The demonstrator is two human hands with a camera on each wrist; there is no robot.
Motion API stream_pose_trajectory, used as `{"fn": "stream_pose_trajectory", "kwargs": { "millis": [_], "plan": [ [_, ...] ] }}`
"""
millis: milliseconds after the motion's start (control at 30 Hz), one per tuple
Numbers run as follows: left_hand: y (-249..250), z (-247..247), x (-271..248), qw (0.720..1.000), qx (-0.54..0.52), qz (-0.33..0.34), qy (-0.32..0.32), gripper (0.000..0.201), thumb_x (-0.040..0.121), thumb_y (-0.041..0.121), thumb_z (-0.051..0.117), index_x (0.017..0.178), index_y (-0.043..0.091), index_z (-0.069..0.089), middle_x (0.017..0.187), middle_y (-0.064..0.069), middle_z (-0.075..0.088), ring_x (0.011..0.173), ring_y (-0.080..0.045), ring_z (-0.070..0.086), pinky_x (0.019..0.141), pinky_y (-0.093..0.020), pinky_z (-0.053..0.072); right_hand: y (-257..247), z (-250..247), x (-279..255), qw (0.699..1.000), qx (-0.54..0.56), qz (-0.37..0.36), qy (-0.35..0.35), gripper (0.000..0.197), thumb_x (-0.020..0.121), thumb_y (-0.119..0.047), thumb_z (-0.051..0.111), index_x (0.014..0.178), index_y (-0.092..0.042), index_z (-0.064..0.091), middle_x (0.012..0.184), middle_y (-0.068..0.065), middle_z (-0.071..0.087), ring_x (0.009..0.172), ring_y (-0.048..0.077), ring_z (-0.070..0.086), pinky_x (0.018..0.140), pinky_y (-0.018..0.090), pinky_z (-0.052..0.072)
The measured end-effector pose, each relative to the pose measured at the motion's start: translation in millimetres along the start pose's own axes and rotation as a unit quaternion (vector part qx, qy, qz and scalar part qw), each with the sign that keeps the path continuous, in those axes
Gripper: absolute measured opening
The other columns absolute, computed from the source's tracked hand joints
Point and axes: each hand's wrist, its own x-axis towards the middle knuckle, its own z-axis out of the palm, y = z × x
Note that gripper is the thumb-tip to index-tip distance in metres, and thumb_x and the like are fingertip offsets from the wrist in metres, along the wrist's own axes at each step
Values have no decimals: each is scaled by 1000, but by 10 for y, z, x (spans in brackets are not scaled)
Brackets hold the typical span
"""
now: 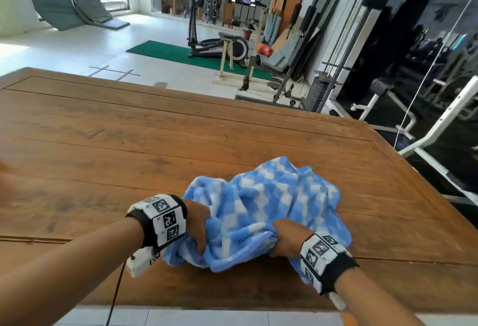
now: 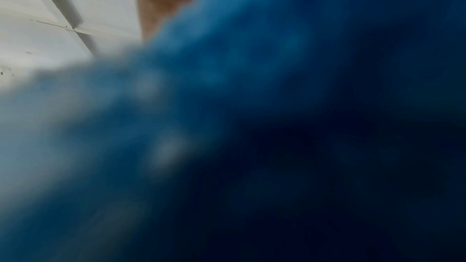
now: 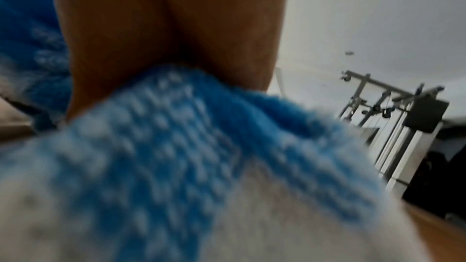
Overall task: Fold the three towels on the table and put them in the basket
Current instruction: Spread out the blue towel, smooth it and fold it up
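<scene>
A blue and white checked towel (image 1: 261, 196) lies crumpled on the wooden table (image 1: 129, 131) near its front edge. My left hand (image 1: 199, 225) grips the towel's near left part, fingers curled into the cloth. My right hand (image 1: 287, 235) grips a bunch of the towel at its near right. In the left wrist view the blurred blue towel (image 2: 227, 87) fills almost all the picture. The right wrist view shows the towel (image 3: 163, 146) bunched under my hand (image 3: 163, 27). No basket and no other towels are in view.
The table's right edge (image 1: 424, 183) runs diagonally, with white gym frames (image 1: 439, 124) and a mirror wall beyond it. Exercise machines (image 1: 219, 46) and a green mat (image 1: 165, 51) stand on the white floor past the far edge. A cable (image 1: 116, 292) hangs from my left wrist.
</scene>
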Motion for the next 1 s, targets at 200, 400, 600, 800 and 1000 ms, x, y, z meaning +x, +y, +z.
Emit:
{"fn": "stream_pose_trajectory", "kwargs": {
  "millis": [200,400,600,800,1000],
  "plan": [
    [-276,97,-19,981,35,131,138,55,70,43,74,121,30,60,151,6,25,143,-19,14,116,-37,16,-144,10,23,990,124,-65,-14,36,63,-26,57,92,-6,64,94,17,68,93,31,65,77,39,51],
    [-354,215,-18,979,-170,101,45,53,68,32,81,115,30,56,103,9,61,94,-8,56,73,-18,43,-60,-139,37,999,23,-36,-30,60,66,-37,79,118,-29,51,114,-3,63,105,18,60,90,37,51],
    [-317,189,-77,999,-21,43,0,66,69,45,79,122,15,55,121,-4,60,99,-17,56,83,-29,46,-230,-60,81,999,-21,-27,41,81,66,-28,80,135,-10,41,137,4,44,126,24,44,103,38,41],
    [-519,324,-27,986,42,130,92,55,66,41,78,114,17,64,145,-3,38,139,-24,28,111,-34,24,-334,48,245,998,44,-37,-18,37,74,-15,72,104,-17,49,105,8,61,101,26,61,82,37,50],
    [-655,413,37,989,-105,74,68,74,63,35,80,126,26,41,118,-4,57,106,-23,56,85,-32,49,-335,102,397,996,-77,-22,37,74,73,-38,74,137,-28,37,137,9,39,130,31,40,102,40,37]
  ]
}}
